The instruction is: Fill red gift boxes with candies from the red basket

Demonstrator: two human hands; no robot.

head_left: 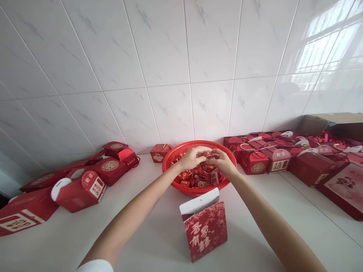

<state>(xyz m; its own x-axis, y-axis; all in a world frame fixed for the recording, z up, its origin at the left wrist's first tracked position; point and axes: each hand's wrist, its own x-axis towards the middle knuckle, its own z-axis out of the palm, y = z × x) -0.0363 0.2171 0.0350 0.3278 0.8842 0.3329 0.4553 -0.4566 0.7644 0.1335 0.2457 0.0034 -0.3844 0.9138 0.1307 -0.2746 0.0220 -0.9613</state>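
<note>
A round red plastic basket (167, 160) stands near the wall, filled with red-wrapped candies (195, 177). Over its middle, my left hand (193, 158) and my right hand (222, 162) come together with curled fingers. Wrapped candies show between the fingertips, and both hands look closed on some of them; how many is hidden. Just in front of the basket stands a red paper gift box (207, 232) with pale Chinese characters. Its top is open, with a white-lined flap (200, 202) raised at the back.
Several red gift boxes (78, 190) are grouped on the left of the white counter (147, 234). Rows of more red boxes (279, 158) fill the right side, beside a cardboard carton (334, 120). One small red box (160, 153) sits left of the basket, against the tiled wall (170, 109).
</note>
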